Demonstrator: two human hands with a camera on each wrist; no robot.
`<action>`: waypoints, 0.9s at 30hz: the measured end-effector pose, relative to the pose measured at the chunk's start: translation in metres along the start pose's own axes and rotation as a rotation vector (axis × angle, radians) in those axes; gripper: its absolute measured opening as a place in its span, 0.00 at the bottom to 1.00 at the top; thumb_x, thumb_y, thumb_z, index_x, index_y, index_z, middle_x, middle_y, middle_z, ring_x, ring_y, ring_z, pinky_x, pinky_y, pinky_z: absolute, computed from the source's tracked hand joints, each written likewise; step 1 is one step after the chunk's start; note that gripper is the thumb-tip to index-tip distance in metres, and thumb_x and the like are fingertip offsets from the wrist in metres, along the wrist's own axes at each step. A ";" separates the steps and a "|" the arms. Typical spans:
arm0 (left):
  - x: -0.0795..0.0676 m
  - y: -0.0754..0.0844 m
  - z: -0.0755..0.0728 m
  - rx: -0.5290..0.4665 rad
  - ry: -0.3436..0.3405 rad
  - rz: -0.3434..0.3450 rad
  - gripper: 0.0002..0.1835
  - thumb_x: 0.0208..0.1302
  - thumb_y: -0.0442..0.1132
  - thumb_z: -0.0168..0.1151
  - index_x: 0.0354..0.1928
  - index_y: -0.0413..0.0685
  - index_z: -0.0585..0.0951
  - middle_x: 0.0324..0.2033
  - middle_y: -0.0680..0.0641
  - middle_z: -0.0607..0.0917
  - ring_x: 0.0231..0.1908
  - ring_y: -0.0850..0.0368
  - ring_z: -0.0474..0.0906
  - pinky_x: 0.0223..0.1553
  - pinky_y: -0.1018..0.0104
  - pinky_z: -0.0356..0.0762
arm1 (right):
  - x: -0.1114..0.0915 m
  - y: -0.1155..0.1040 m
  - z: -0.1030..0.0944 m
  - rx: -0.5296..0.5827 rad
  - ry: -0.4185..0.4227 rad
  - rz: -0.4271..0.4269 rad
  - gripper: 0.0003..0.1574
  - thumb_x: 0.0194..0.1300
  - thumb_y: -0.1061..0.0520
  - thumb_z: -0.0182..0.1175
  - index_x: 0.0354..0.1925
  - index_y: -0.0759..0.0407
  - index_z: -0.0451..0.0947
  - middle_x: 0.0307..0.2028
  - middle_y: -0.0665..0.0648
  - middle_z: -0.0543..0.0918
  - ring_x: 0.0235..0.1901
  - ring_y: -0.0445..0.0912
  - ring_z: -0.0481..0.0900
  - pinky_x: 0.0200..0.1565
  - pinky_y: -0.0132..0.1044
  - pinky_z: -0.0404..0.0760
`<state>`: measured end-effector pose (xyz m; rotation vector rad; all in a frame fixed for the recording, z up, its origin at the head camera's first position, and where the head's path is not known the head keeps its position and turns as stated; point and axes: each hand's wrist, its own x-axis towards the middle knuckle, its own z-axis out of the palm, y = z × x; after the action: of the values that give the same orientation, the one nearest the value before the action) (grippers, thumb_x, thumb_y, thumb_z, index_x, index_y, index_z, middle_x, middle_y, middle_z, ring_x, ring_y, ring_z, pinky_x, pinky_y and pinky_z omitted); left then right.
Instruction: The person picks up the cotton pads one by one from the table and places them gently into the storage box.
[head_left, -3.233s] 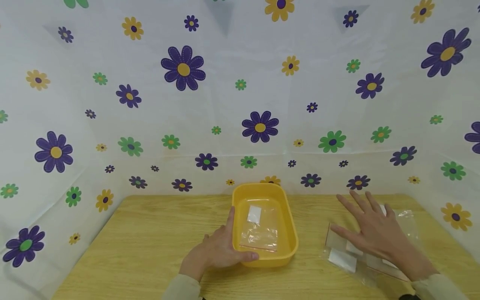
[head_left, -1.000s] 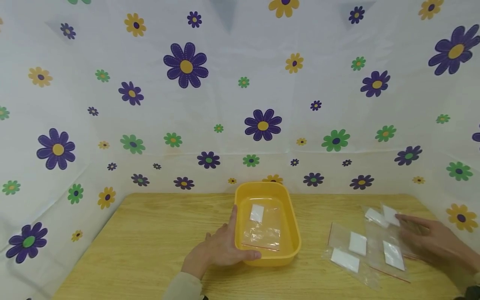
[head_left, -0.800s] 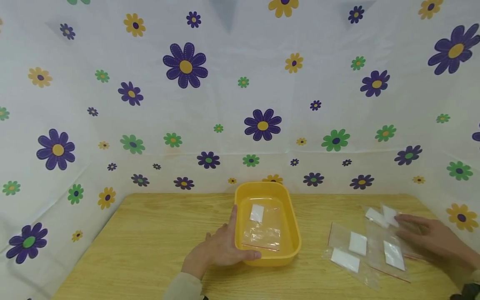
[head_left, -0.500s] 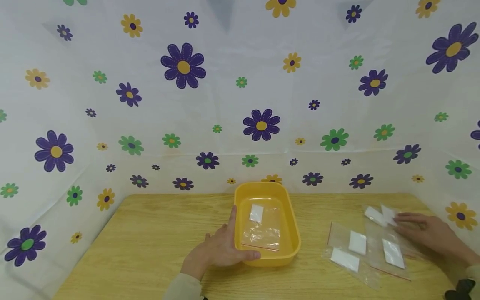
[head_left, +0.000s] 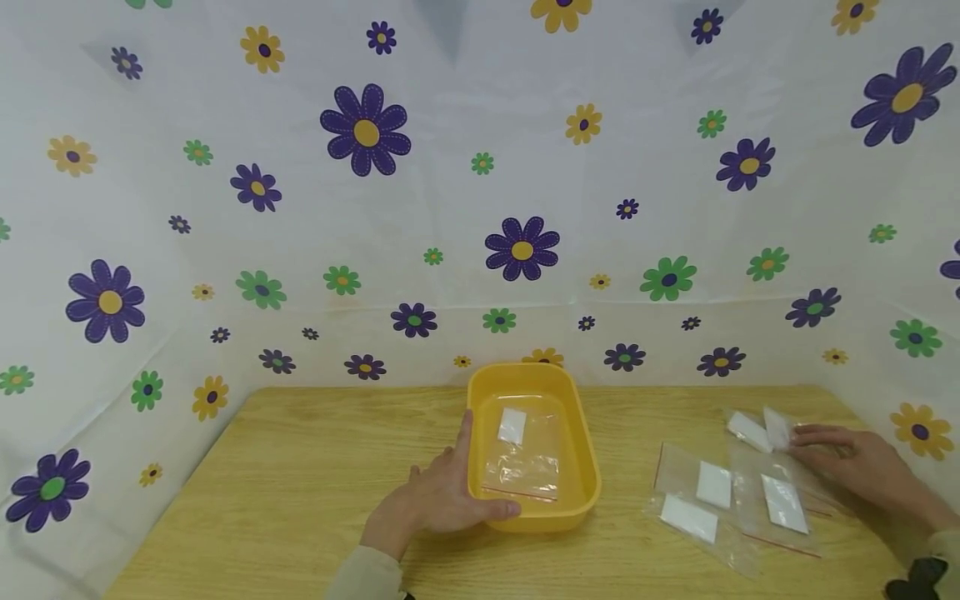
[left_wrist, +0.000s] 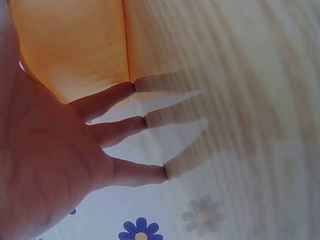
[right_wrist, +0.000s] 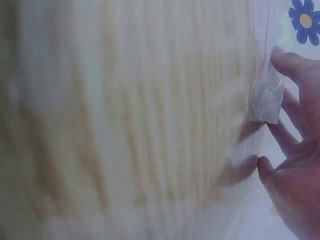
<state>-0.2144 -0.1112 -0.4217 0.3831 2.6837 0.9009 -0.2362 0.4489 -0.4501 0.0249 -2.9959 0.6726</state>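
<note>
Zip bag [head_left: 777, 429]: at the fingertips of the right hand [head_left: 868, 468], on its left side; over the right part of the bench [head_left: 322, 467], white-panel end tilted up.
Right hand: partly closed; thumb and fingers lie either side of the panel end in the right wrist view, reads as a pinch. Lower fingertips down at the bench.
Bag long axis: can't tell, clear film blends into its neighbours.
Nearer hand: right, in contact. Left hand [head_left: 441, 498] well apart, on the far side of the tray.
Loose bags [head_left: 688, 518]: four more white panels. One just left of the pinched panel, three nearer the person; films overlap. My read: a neighbour could drag along with a lift.
Tray [head_left: 588, 454]: yellow, well left of the right hand, three of the loose bags partly in between. Long axis runs away from the person.
Left hand: fingers straight and spread, thumb on the near rim, index along the left wall, other fingertips on the bench. Looks like bracing, not clutching.
Bag in tray [head_left: 521, 471]: flat on the floor, white panel toward far left, red strip at the near end.
Backdrop [head_left: 450, 208]: flowered sheet behind the bench.
</note>
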 end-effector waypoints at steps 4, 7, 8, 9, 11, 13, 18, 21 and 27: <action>-0.001 0.000 -0.001 0.004 0.002 -0.003 0.76 0.49 0.77 0.68 0.82 0.57 0.27 0.76 0.37 0.66 0.75 0.38 0.63 0.67 0.14 0.41 | 0.000 -0.001 0.000 0.027 0.001 -0.011 0.21 0.76 0.50 0.58 0.49 0.68 0.84 0.62 0.82 0.73 0.61 0.80 0.64 0.56 0.77 0.64; -0.001 -0.001 -0.001 0.001 0.001 -0.004 0.76 0.49 0.77 0.68 0.82 0.58 0.27 0.76 0.37 0.66 0.75 0.38 0.63 0.67 0.14 0.41 | 0.000 -0.002 0.001 0.031 0.021 -0.040 0.15 0.75 0.54 0.60 0.44 0.65 0.85 0.61 0.82 0.75 0.60 0.80 0.66 0.55 0.76 0.66; -0.001 -0.001 -0.001 0.000 0.001 -0.004 0.75 0.49 0.77 0.68 0.82 0.58 0.27 0.76 0.37 0.66 0.75 0.38 0.63 0.67 0.14 0.41 | 0.000 -0.001 0.001 0.031 0.023 -0.050 0.14 0.75 0.54 0.60 0.43 0.64 0.85 0.61 0.82 0.75 0.60 0.80 0.66 0.55 0.76 0.66; -0.001 -0.001 -0.001 -0.002 0.000 -0.004 0.75 0.49 0.77 0.68 0.82 0.58 0.27 0.76 0.37 0.66 0.75 0.38 0.63 0.67 0.14 0.41 | 0.000 -0.002 0.001 0.033 0.024 -0.056 0.13 0.75 0.55 0.60 0.43 0.64 0.84 0.60 0.81 0.76 0.60 0.80 0.67 0.55 0.75 0.67; -0.001 -0.001 -0.001 -0.003 -0.001 -0.002 0.75 0.49 0.77 0.68 0.82 0.58 0.27 0.76 0.37 0.66 0.75 0.38 0.63 0.67 0.14 0.41 | -0.001 -0.002 -0.001 0.023 0.025 -0.066 0.12 0.74 0.56 0.60 0.44 0.64 0.83 0.60 0.82 0.76 0.59 0.80 0.68 0.53 0.75 0.69; -0.001 -0.002 0.000 -0.006 -0.003 0.003 0.75 0.49 0.77 0.68 0.81 0.58 0.27 0.76 0.37 0.65 0.76 0.38 0.62 0.67 0.14 0.41 | -0.002 -0.004 -0.004 0.019 0.031 -0.072 0.13 0.76 0.55 0.58 0.46 0.64 0.82 0.60 0.82 0.75 0.58 0.81 0.68 0.51 0.74 0.70; 0.000 -0.002 0.001 -0.009 -0.001 0.010 0.75 0.49 0.77 0.68 0.81 0.58 0.27 0.76 0.37 0.65 0.75 0.37 0.63 0.67 0.14 0.41 | -0.002 -0.016 -0.010 0.000 0.090 -0.126 0.12 0.77 0.55 0.57 0.48 0.63 0.81 0.57 0.81 0.78 0.55 0.80 0.72 0.46 0.72 0.74; 0.000 -0.001 0.000 -0.012 0.000 0.009 0.75 0.49 0.77 0.68 0.82 0.58 0.27 0.76 0.37 0.66 0.75 0.38 0.63 0.66 0.13 0.41 | -0.001 -0.027 -0.011 -0.013 0.163 -0.190 0.07 0.74 0.57 0.60 0.44 0.59 0.82 0.53 0.78 0.82 0.52 0.77 0.76 0.43 0.68 0.77; -0.001 -0.001 -0.001 -0.011 -0.004 0.019 0.76 0.49 0.77 0.68 0.82 0.57 0.27 0.75 0.37 0.66 0.75 0.37 0.63 0.65 0.12 0.42 | 0.004 -0.046 -0.015 -0.017 0.344 -0.349 0.03 0.70 0.58 0.66 0.40 0.49 0.82 0.49 0.70 0.87 0.49 0.22 0.76 0.43 0.15 0.70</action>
<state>-0.2143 -0.1129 -0.4216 0.4079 2.6746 0.9192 -0.2376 0.4133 -0.4170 0.3801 -2.5760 0.5464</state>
